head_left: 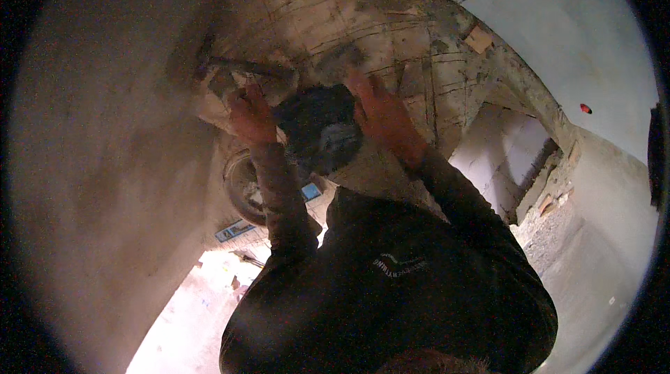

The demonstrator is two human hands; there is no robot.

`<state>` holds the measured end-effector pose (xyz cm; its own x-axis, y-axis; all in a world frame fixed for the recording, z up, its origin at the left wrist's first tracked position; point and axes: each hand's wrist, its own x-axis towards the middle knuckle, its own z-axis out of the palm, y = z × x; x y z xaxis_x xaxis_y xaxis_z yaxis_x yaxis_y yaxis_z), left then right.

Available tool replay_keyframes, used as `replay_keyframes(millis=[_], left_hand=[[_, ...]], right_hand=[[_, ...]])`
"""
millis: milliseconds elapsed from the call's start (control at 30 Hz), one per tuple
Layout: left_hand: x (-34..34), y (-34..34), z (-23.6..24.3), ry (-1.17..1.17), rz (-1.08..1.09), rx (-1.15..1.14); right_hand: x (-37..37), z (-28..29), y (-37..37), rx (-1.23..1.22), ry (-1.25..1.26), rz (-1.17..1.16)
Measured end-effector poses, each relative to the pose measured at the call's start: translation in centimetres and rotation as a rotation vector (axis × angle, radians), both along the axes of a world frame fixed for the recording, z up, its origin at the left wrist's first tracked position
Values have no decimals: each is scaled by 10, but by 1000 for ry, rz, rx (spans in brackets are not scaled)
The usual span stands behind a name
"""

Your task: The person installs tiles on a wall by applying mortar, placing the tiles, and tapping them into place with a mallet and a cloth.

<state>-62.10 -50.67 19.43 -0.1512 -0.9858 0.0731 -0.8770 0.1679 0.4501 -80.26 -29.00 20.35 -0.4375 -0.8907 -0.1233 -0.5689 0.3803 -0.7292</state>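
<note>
My left hand (252, 119) is closed round the handle of a flat, long-edged tool that looks like a plastering trowel (269, 68), held near the left wall. My right hand (387, 117) is up ahead on the right with its fingers curled. At its fingertips is a blurred dark grey shape (340, 60); the dim light hides what kind of thing it is. Between my hands lies a dark, rounded form with a greyish patch (338, 138), perhaps clothing over a knee. Below my left hand, partly behind my forearm, stands a round bucket (229, 182).
A blue level-like bar (234, 230) lies beside the bucket. The brown surface ahead (328, 8) is scored with lines. A plastered wall (112, 151) rises close on the left. At right are a pale recess (499, 154) with broken edges and a white wall (579, 46).
</note>
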Motion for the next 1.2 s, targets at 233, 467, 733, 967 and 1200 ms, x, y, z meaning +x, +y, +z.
replay_keyframes(millis=[233, 467, 733, 967, 1200], left_hand=[[61, -79, -112, -483, -369, -524], [33, 19, 80, 584, -258, 239], [-52, 56, 233, 117, -488, 890], [-129, -5, 251, -146, -680, 1089], [-208, -12, 223, 320, -733, 816]], right_hand=[[22, 14, 57, 43, -90, 136], [-9, 10, 80, -186, 273, 62], [-50, 32, -15, -319, -1183, -242], [-45, 18, -22, -725, -1702, -626], [-61, -56, -5, -607, -1689, -694]])
